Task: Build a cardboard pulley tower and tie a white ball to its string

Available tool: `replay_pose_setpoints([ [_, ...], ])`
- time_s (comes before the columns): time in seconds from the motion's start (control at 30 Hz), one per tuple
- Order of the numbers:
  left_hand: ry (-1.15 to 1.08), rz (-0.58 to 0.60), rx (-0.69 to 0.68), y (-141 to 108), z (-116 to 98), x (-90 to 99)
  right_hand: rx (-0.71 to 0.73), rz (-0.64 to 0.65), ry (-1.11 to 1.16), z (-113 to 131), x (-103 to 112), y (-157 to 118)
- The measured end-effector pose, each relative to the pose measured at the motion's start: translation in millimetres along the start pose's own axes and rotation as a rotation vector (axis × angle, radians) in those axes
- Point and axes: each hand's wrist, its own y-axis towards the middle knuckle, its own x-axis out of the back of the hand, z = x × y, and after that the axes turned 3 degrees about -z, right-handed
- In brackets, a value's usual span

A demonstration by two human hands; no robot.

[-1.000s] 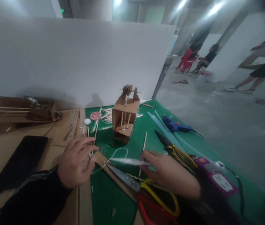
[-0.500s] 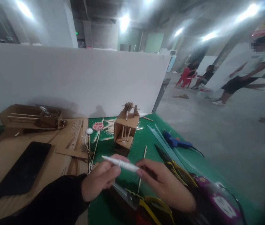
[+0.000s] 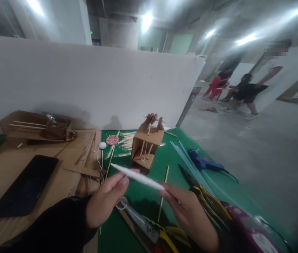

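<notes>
Your right hand [image 3: 188, 211] is closed in a pinch on the blunt end of the white thread-wound spindle [image 3: 140, 178], while your left hand [image 3: 108, 200] is curled narrow near the other end, thumb in front and fingertips behind; you cannot tell from here whether it grips the spindle itself or a strand of its thread. The spindle hangs slanted between them, above the green worktop [image 3: 172, 154], its bare pointed tip reaching past your left thumb. Expect it to be very light and, if the core is a thin stick as the tip suggests, stiff lengthwise yet easy to snap if bent hard. The winding should feel soft and give a little, and its layers could slide toward the taper, so hold it by the firm ends with light fingertips and avoid squeezing the swollen middle. Mind the pale strand [image 3: 121, 209] looped just below your left hand, near the scissors [image 3: 145, 222], where it could snag. A slim wooden stick [image 3: 164, 193] lies beside your right hand, with yellow-handled pliers [image 3: 206, 203] further right. Beyond the spindle stands the cardboard model [image 3: 145, 135], close enough that its pointed tip could knock it.
</notes>
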Motion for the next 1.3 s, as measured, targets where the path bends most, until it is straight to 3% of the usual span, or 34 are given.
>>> replay_pose_setpoints([
  [0.2,-0.107,0.007,0.012,0.2,2.2,1.0,-0.096,0.018,0.021,3.4,3.0,-3.3],
  [0.43,-0.103,-0.005,-0.012,-0.5,1.6,-0.1,-0.118,-0.082,0.031,-9.4,-1.3,-1.4],
  [0.63,-0.212,-0.023,0.000,0.0,3.5,-1.4,-0.266,0.108,0.271,3.8,-12.5,-5.0],
  [0.7,-0.211,-0.053,-0.030,1.1,4.3,-0.1,-0.288,0.117,0.324,6.6,-13.5,-5.1],
  [0.87,-0.168,-0.068,-0.023,0.8,3.6,1.1,-0.195,-0.030,0.202,3.4,-12.0,-4.5],
  [1.07,-0.169,-0.024,-0.017,-0.9,3.7,-0.2,-0.218,0.071,0.234,1.9,-10.7,-5.3],
  [1.3,-0.156,-0.049,-0.027,0.7,4.7,1.1,-0.141,-0.016,0.136,4.8,-8.7,-2.7],
])
